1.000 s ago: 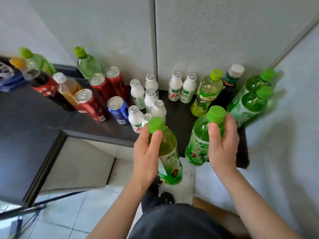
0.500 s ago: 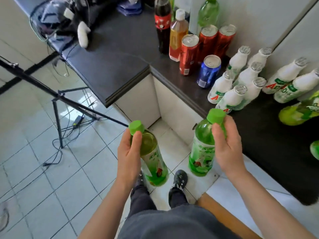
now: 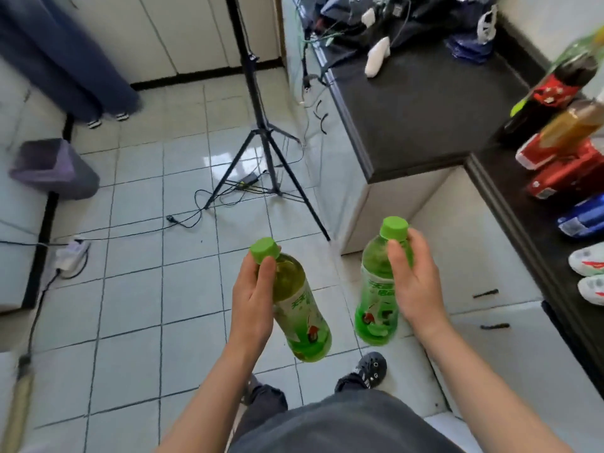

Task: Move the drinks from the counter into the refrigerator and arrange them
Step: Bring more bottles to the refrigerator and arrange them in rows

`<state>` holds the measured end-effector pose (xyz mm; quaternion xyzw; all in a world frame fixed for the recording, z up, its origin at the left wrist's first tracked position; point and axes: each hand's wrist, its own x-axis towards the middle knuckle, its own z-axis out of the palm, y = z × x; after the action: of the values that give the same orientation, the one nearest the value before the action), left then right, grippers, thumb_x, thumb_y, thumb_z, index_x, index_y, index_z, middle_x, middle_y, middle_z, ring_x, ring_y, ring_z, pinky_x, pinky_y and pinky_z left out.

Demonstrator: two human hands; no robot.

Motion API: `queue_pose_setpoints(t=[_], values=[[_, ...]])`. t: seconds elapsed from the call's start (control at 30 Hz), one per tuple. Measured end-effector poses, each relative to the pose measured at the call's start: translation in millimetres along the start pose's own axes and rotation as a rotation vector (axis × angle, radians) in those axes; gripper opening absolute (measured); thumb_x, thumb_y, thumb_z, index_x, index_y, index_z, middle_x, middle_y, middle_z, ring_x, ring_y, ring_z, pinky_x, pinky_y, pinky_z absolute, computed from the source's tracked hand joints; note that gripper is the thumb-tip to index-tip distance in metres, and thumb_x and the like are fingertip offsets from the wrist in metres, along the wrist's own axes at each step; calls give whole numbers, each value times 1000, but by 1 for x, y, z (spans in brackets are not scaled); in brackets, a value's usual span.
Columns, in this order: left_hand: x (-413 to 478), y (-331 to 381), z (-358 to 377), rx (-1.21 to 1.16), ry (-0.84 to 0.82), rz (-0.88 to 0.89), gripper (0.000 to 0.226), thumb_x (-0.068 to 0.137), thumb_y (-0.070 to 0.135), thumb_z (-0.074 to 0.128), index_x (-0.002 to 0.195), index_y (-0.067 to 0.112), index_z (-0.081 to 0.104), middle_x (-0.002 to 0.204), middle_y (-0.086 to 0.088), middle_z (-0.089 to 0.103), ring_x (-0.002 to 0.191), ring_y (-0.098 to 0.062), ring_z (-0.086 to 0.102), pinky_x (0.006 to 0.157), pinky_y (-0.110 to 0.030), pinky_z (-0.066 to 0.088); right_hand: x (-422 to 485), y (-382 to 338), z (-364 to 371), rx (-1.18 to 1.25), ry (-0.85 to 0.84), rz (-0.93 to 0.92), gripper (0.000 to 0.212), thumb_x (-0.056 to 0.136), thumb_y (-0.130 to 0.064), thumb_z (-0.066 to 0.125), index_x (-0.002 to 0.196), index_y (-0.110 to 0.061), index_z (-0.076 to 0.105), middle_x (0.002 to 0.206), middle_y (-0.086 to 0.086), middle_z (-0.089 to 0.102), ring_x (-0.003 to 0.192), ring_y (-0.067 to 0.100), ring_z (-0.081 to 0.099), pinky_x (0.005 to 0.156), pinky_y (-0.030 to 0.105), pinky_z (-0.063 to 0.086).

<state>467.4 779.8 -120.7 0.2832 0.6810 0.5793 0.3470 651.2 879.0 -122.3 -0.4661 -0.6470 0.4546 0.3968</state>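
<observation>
Above the tiled floor (image 3: 137,289), each hand is gripping a near-upright, cap-up bottle: left hand (image 3: 253,297), yellow-green bottle (image 3: 299,308); right hand (image 3: 415,282), green bottle (image 3: 376,289).

Two green-capped bottles (image 3: 302,308) (image 3: 376,289), midair, near upright

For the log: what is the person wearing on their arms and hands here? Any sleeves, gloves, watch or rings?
Nothing shows on either: the left hand and right hand are ungloved, with no rings or watch in view, and both forearms are bare down to the frame edge, no sleeve visible. Below is a dark grey garment.
</observation>
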Motion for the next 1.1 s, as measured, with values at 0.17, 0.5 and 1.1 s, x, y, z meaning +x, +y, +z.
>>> queue_pose_setpoints(t=[0.17, 0.5, 1.1], values=[[-6, -9, -165, -29, 303, 33, 22, 93, 46, 42, 96, 33, 60, 81, 18, 60, 73, 10, 54, 63, -4, 43, -6, -51, 142, 24, -275, -72, 25, 86, -56, 42, 98, -36, 52, 88, -28, 59, 78, -8, 55, 67, 7, 41], [-72, -42, -407, -60, 842, 33, 16, 89, 51, 47, 92, 43, 60, 83, 32, 62, 79, 13, 56, 68, -3, 43, -73, -139, 394, 156, -654, -210, 12, 92, -39, 42, 101, -35, 50, 85, -28, 58, 77, -7, 54, 67, 8, 43], [-75, -77, -663, -182, 1447, -116, 31, 83, 54, 44, 111, 45, 54, 114, 30, 57, 109, 16, 50, 89, -13, 38, -153, -245, 771, 160, -1350, -438, 9, 91, -35, 44, 94, -39, 51, 85, -27, 56, 78, -6, 53, 66, 4, 38]])
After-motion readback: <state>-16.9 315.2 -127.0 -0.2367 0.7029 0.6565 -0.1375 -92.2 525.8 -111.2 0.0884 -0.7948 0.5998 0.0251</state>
